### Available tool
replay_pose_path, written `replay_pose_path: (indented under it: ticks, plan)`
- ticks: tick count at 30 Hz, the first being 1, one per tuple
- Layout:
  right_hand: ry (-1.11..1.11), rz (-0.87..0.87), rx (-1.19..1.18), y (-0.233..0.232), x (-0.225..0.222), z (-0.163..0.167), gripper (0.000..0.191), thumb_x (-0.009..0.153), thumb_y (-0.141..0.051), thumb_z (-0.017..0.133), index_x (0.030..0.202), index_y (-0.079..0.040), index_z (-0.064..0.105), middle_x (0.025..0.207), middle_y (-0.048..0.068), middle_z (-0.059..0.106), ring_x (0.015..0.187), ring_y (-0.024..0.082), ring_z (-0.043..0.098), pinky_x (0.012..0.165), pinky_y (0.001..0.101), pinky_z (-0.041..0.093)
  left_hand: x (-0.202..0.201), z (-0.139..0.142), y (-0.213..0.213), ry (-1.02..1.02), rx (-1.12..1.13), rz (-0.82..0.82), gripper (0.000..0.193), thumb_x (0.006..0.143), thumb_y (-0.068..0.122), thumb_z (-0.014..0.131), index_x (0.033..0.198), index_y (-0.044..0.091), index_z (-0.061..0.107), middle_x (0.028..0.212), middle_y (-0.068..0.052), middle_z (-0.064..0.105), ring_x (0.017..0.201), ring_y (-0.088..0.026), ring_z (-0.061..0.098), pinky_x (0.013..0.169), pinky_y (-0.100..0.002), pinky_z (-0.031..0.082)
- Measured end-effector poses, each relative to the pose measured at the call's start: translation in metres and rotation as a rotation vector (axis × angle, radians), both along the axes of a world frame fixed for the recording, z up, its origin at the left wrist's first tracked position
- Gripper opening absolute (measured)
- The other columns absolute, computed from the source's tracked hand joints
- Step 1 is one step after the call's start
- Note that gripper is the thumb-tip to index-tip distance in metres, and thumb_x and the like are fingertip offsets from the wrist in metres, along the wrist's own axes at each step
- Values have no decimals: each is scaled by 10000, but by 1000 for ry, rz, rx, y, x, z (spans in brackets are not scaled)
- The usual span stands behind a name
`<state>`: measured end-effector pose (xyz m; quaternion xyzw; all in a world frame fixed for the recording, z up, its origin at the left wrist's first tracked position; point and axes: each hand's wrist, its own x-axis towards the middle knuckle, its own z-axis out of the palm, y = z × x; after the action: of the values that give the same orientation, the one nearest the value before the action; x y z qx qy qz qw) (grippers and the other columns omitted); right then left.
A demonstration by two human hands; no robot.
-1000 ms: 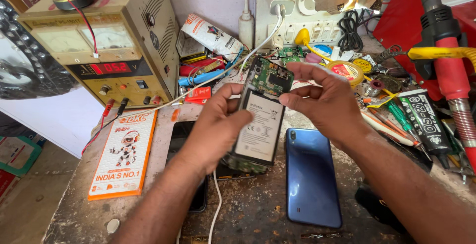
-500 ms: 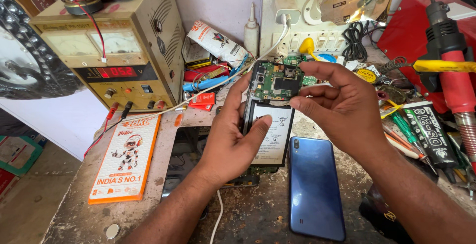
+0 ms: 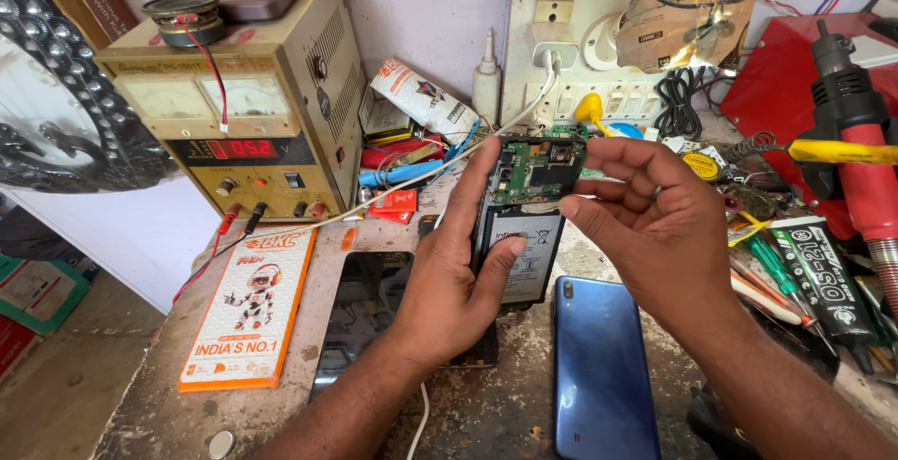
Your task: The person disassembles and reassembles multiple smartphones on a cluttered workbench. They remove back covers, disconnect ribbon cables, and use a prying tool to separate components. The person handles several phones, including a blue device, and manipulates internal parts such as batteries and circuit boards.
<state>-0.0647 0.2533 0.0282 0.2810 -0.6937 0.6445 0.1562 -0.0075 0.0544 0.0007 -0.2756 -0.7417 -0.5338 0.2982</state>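
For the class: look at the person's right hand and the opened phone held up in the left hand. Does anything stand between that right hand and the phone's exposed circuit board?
Nothing visible does. The left hand holds the opened phone upright above the bench, and the right hand is already at its upper right edge, fingertips against the green circuit board. The blue back cover lies flat below, out of the way.
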Motion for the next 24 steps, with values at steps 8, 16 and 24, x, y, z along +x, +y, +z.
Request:
replay_pose_path:
  ticks: [8, 16, 24]
  plan:
    - [44, -29, 43, -1, 3, 0, 489, 868, 50, 746, 1329, 6, 590, 1205, 102, 707, 1107, 143, 688, 941, 284, 601, -3, 0, -2, 20, -17, 10, 797, 1010, 45, 652, 1658, 105, 192, 1688, -198, 385, 1557, -314, 425, 1240, -399, 366]
    - [27, 10, -8, -1, 2, -3, 488, 891, 56, 696, 1362, 12, 576, 1283, 107, 695, 1156, 161, 688, 964, 289, 595, -4, -1, 0, -45, 20, -27, 754, 1004, 39, 633, 1648, 127, 251, 1641, -185, 471, 1485, -296, 531, 1202, -383, 415]
    - [9, 7, -39, 1, 2, -2, 415, 906, 66, 698, 1308, 11, 606, 1161, 96, 705, 1073, 140, 688, 935, 282, 593, -2, -1, 3, -26, 31, 1, 856, 975, 50, 658, 1644, 117, 128, 1644, -202, 390, 1499, -330, 463, 1195, -406, 406]
